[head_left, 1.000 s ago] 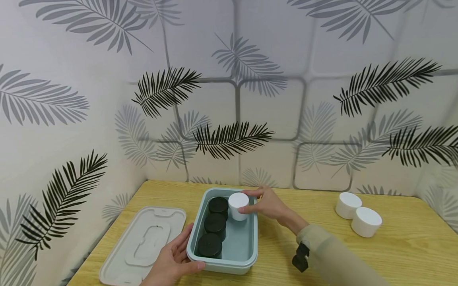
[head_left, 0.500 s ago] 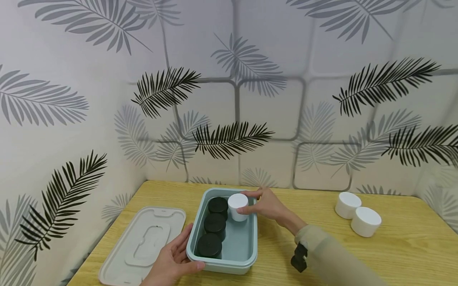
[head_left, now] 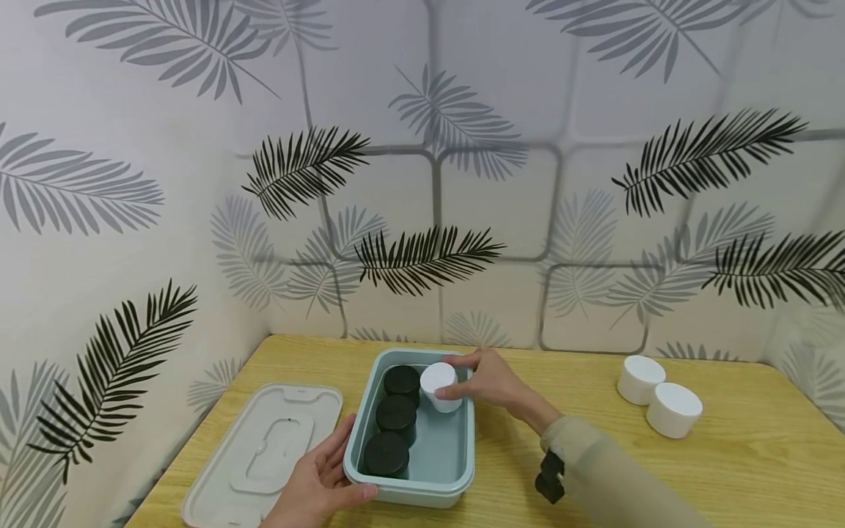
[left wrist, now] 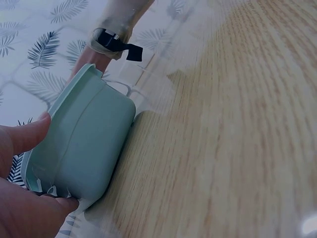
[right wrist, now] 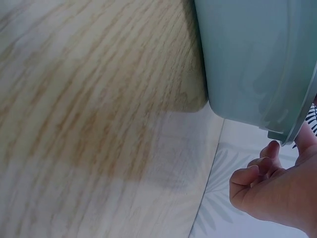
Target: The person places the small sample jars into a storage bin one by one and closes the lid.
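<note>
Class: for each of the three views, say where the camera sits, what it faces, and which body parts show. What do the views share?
Head: above, facing table and wall; both hands, right sleeve.
Left wrist: low beside green box; left hand gripping it.
Right wrist: low along table; box wall, curled right hand.
Shared: the green box.

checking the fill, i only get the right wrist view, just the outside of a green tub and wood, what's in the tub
Observer: Three round black-lidded jars stand in a row along the left side of the pale green plastic tub.
Operator: what's my right hand doing
Observer: The right hand holds a white round jar inside the tub's far right corner.
Operator: and the left
Observer: The left hand grips the tub's near left corner, beside a pale grey lid lying flat on the wooden table.
</note>
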The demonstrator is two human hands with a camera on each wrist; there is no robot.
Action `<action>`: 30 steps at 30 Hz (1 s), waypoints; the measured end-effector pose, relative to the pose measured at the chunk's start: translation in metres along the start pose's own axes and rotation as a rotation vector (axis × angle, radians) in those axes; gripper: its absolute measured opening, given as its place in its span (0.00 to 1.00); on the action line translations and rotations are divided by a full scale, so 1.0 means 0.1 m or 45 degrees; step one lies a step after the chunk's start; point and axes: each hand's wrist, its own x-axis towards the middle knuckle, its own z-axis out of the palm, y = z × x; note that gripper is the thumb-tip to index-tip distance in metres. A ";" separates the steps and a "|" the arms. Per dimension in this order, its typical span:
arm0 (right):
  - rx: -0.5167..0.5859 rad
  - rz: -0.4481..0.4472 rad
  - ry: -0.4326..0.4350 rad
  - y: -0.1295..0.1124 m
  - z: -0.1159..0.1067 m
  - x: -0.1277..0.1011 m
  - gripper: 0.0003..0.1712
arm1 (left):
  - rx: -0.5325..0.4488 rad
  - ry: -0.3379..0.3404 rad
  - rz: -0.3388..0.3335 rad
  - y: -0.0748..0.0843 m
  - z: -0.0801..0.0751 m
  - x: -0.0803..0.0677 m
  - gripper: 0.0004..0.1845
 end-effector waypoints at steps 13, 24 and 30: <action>-0.097 -0.012 0.016 -0.05 0.02 0.01 0.34 | 0.032 0.025 -0.057 0.03 0.00 0.01 0.57; -0.108 -0.028 0.018 -0.05 0.04 0.02 0.33 | 0.049 0.022 -0.043 0.01 0.00 0.01 0.57; -0.116 -0.045 0.010 -0.06 -0.01 -0.05 0.38 | 0.032 0.020 -0.053 0.02 0.01 0.01 0.57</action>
